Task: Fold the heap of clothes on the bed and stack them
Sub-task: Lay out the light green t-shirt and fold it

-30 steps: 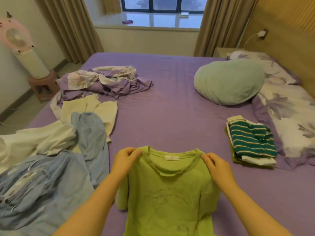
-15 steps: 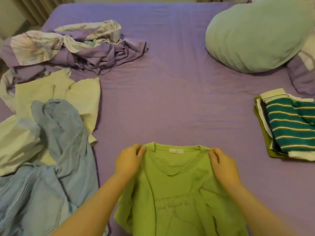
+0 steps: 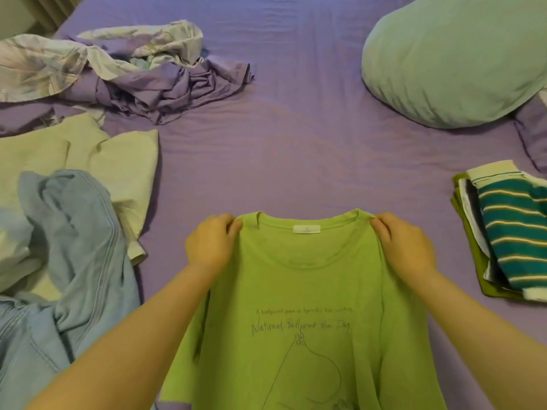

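Note:
A lime-green T-shirt [image 3: 307, 291] with a line drawing and handwritten text lies spread on the purple bed [image 3: 296, 149], collar away from me. My left hand [image 3: 211, 242] pinches its left shoulder and my right hand [image 3: 402, 247] pinches its right shoulder. At the left lies the unfolded heap: a light blue garment [image 3: 74, 261] over a pale yellow one [image 3: 112, 161]. A stack of folded clothes [image 3: 509, 232], topped by a teal striped piece, sits at the right edge.
A crumpled purple and floral sheet [image 3: 142, 75] lies at the back left. A large pale green pillow [image 3: 455, 57] rests at the back right, with a floral pillow corner [image 3: 532, 131] beside it. Bare purple sheet stretches between them.
My view has tilted down and closer to the bed. The green shirt has been lowered from hanging to lying flatter, its print now showing. Both hands keep hold of the shoulders.

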`<state>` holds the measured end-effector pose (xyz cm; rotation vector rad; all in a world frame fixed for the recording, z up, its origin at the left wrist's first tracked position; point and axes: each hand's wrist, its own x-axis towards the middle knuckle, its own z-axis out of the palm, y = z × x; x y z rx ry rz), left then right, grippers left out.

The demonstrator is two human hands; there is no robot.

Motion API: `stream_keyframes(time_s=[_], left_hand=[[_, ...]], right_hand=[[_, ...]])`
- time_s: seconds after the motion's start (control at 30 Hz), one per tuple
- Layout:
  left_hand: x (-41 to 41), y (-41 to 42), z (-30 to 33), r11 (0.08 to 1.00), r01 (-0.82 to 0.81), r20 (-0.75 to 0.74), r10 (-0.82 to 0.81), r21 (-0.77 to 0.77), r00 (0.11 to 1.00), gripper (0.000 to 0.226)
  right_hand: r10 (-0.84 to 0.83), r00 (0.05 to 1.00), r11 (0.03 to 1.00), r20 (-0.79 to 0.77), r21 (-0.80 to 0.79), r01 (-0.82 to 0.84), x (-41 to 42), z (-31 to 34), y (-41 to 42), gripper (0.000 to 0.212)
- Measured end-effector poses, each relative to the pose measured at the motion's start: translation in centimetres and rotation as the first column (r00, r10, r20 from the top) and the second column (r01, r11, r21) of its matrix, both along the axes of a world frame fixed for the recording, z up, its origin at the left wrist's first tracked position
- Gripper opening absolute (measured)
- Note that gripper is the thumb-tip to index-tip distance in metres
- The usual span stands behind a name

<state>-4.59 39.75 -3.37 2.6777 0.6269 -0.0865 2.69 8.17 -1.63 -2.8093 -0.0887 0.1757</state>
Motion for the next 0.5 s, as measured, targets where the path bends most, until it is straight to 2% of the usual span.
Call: stream_keyframes(time_s=[0.2,0.33,0.43,0.5], left_hand=[[2.3,-0.5,-2.4,0.997,-0.069,0.026,0.069,0.024,0.997,0.030],[2.6,-1.8,-4.6,0.993,-0.104,-0.028,0.106,0.051,0.994,0.026],[2.7,-3.6,-6.0,0.980,-0.102,0.107,0.084,0.174,0.991,0.025],[3.1,-5.9,-6.6,0.978,0.005,0.230,-0.055,0.209,0.972,0.033]], right_hand=[[0.025,1.000,0.998,-0.008,0.058,-0.024,2.9,-2.3,0.5,0.030],[0.020,0.997,0.997,-0.079,0.077,-0.014,3.6,-5.1,0.2,0.028],[0.048,0.989,0.985,-0.139,0.173,-0.024,4.0,-7.3,-0.2,0.026],[0.096,0.983,0.971,-0.154,0.232,-0.058,4.0,-8.4,-0.8,0.034]])
